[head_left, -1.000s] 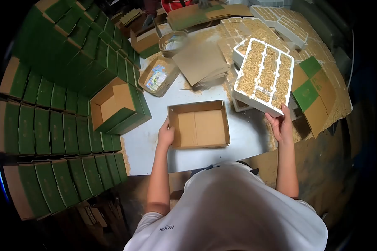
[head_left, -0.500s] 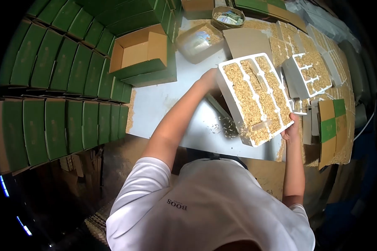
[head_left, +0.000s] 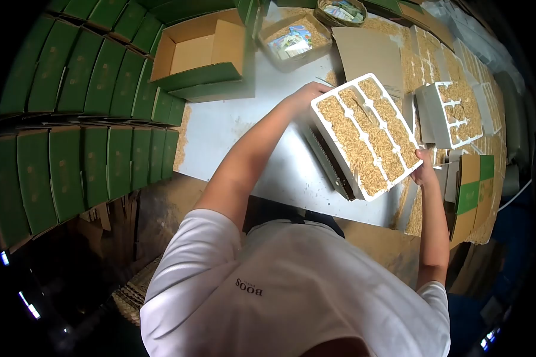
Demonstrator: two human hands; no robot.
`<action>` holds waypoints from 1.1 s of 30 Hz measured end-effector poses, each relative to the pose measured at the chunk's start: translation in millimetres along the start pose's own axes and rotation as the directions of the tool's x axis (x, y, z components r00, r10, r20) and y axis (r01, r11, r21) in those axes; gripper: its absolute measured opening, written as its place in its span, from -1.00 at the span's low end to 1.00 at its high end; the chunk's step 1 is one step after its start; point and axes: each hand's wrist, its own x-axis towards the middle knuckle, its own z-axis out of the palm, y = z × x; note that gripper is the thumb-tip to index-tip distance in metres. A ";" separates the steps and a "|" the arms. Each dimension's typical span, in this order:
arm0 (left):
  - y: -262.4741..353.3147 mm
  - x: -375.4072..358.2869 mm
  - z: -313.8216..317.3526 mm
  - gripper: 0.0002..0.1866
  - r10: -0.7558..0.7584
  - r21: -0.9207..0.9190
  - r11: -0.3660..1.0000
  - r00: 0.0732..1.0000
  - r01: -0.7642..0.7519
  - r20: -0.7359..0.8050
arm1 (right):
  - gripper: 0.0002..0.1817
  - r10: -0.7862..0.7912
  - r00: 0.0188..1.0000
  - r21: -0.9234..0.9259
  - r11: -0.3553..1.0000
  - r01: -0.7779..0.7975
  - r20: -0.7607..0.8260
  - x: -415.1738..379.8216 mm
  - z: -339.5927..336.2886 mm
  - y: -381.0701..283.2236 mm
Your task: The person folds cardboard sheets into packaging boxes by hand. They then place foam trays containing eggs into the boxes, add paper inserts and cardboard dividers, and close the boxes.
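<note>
We see a white tray (head_left: 339, 157) aslant in the middle of the scene, above the table (head_left: 262, 163), packed with pale, husk-like filling (head_left: 360, 128) in long rows between white dividers. Its rim has one corner far and one near, towards the body. The right hand (head_left: 423, 168) pinches its right corner, thumb on the rim and fingers passing underneath. The left hand (head_left: 311, 95) is at the far left corner; its fingertips go out of sight behind the tray, so we cannot tell how they close or on what. Just below the tray's left wall we see the side of a green box (head_left: 329, 166), mostly covered by it. Beyond the tray lies a sheet of brown cardboard (head_left: 369, 53), and left of that a clear tub (head_left: 297, 60) holding colourful packets (head_left: 293, 43). A second white tray (head_left: 431, 113) stands to the right, tipped on edge, with folded green-and-brown cardboard (head_left: 473, 190) nearer us. On the far left we find an open carton (head_left: 205, 77), brown inside and green outside, beside stacked green boxes (head_left: 89, 65). A white shirt (head_left: 250, 309) fills the near side.
</note>
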 end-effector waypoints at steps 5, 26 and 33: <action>-0.1 1.0 6.1 -0.61 -0.061 0.092 0.994 0.996 0.067 -0.065 | -0.21 0.008 0.996 -0.210 0.978 0.011 0.090 -3.9 17.7 -12.1; -1.5 6.5 3.3 -0.61 -0.044 0.368 0.927 0.994 0.076 -0.096 | -0.34 0.168 0.985 -0.608 0.778 -0.156 -0.038 -20.1 51.6 -25.5; 20.6 -2.5 12.4 -0.59 -0.105 0.323 0.937 0.988 0.136 -0.110 | -0.61 0.060 0.954 -0.517 0.830 -0.210 -0.293 -10.9 73.0 -10.5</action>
